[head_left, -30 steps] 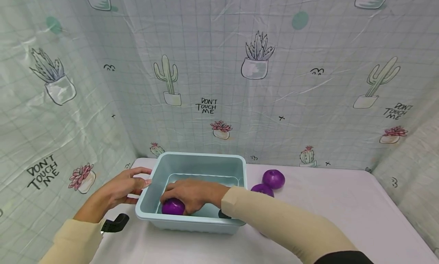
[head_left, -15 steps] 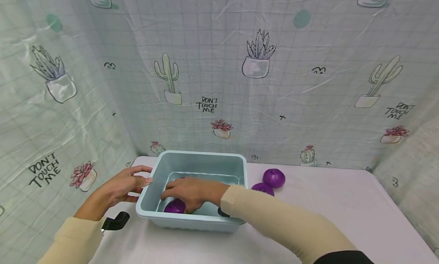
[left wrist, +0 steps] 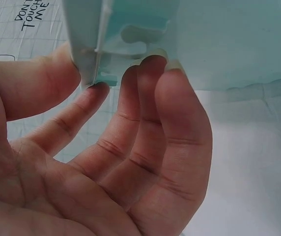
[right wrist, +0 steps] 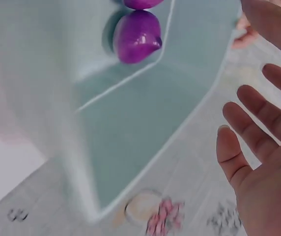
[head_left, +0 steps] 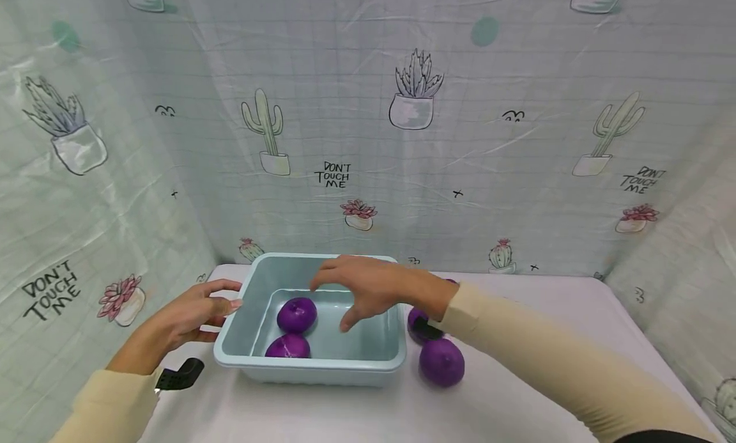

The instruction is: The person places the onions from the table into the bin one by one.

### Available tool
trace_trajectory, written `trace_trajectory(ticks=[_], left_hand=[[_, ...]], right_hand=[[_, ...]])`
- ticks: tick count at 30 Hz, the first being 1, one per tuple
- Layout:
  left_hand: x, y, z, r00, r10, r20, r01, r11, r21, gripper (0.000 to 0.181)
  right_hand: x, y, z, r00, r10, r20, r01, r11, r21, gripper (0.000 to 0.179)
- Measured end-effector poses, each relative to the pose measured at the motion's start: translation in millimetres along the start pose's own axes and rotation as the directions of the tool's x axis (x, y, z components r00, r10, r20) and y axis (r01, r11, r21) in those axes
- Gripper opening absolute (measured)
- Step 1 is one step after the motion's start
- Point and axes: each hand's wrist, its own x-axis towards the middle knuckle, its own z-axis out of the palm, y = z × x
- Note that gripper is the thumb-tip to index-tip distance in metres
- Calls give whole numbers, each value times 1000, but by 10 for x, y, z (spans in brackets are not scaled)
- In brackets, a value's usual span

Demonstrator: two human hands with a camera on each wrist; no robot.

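Note:
A pale blue plastic tub [head_left: 310, 364] stands on the table. Two glossy purple onion-shaped things, one [head_left: 296, 315] behind the other [head_left: 288, 346], lie on the left of its floor. My left hand [head_left: 192, 312] holds the tub's left rim, with the thumb [left wrist: 47, 81] at the lip and the other fingers under it by the outer wall. Over the tub's right half hovers my right hand [head_left: 368, 286], its fingers spread and holding nothing. In the right wrist view, the pointed tip of a purple thing [right wrist: 138, 37] shows.
Right of the tub more purple things lie on the white table [head_left: 517, 341]. The nearest [head_left: 441, 362] is in full view, while the right wrist and sleeve partly cover the others. A printed curtain [head_left: 368, 142] encloses the table's back and sides.
My right hand has let go of the purple onion-shaped thing in the tub, then risen and moved right. The left hand stays at the rim. The head view has shifted slightly.

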Motion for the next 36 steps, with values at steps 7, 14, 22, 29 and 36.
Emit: trace_trajectory(ticks=[7, 14, 22, 29, 36], left_hand=[[-47, -64, -71, 1000, -5, -3, 5, 1000, 5, 71], [-66, -111, -129, 1000, -21, 18, 21, 1000, -16, 71], [-30, -124, -152, 999, -26, 32, 27, 999, -31, 66], [-8, -89, -75, 999, -9, 42, 11, 999, -45, 69], [18, -52, -35, 998, -1, 61, 4, 999, -48, 67]], right_hand=[[-794, 235, 97, 984, 64, -169, -44, 991, 125, 70], [-1534, 504, 730, 907, 272, -321, -227, 959, 171, 73], [-1688, 625, 1609, 757, 470, -453, -400, 882, 247, 80], [-1601, 599, 1874, 675, 567, -472, -473, 824, 312, 79], [-1578, 632, 1919, 639, 644, -420, -517, 764, 385, 84]])
